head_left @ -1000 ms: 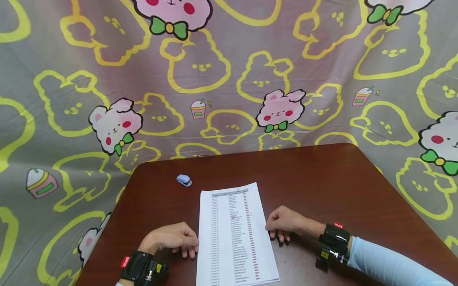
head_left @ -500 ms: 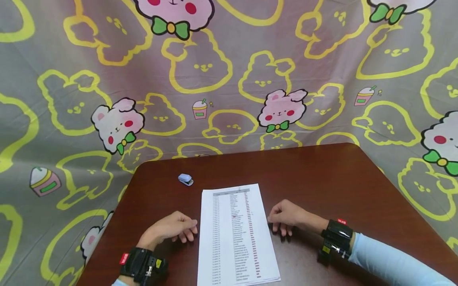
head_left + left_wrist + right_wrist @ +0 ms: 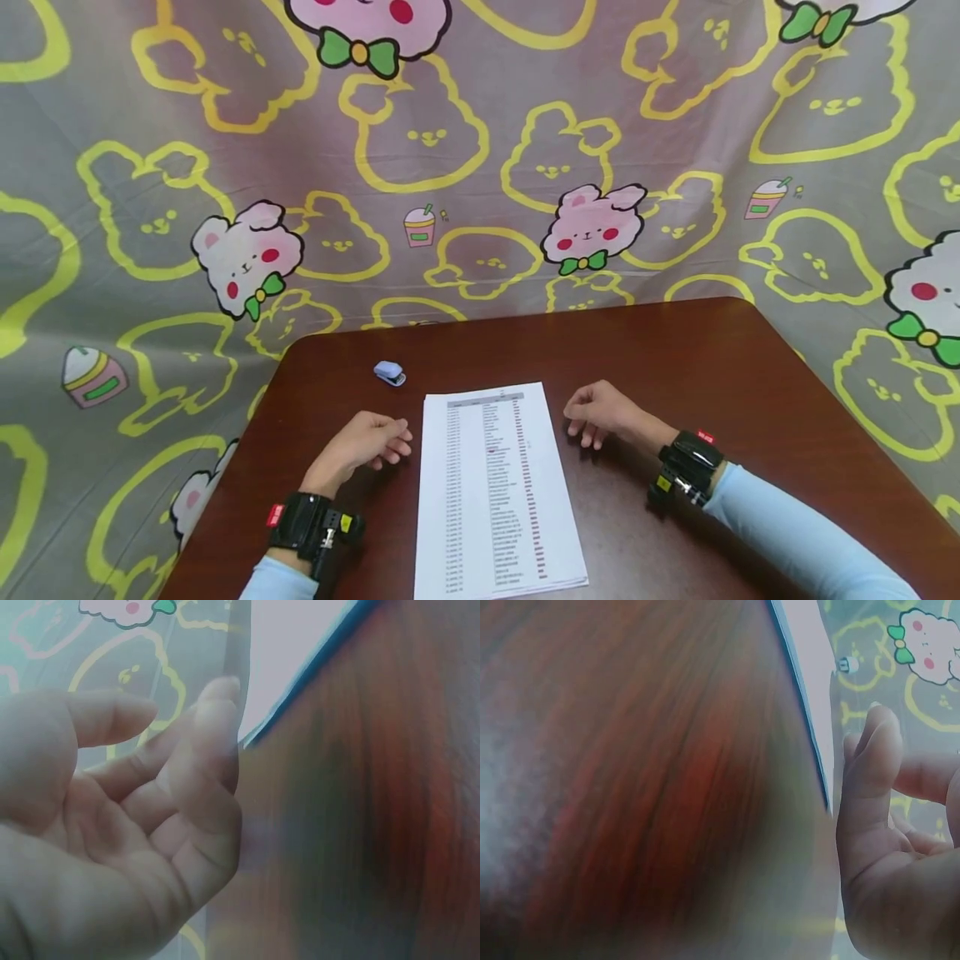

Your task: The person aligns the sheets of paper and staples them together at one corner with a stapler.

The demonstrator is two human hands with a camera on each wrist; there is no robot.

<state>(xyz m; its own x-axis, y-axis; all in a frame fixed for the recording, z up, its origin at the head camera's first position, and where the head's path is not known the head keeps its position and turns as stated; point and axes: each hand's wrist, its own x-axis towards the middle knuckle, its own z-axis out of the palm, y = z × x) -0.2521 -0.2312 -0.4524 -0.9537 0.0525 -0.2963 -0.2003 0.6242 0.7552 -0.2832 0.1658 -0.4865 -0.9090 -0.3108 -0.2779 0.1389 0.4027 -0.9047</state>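
Note:
A stack of printed paper lies on the table, its sheets carrying columns of small text and a red column at the right. Just left of its upper part is my left hand, fingers loosely curled and holding nothing. On the other side my right hand hovers or rests near the upper right edge, also relaxed and without anything in it. The left wrist view has the loosely bent fingers of the left hand near the paper edge. In the right wrist view, the right hand appears beside the paper.
A small pale-blue stapler lies beyond the paper's upper left corner. The brown table runs back to a patterned cloth hanging behind it. Each wrist wears a black strapped device, such as the one at left.
Both hands have moved farther from the body along the two sides of the paper. Paper and stapler stay in place.

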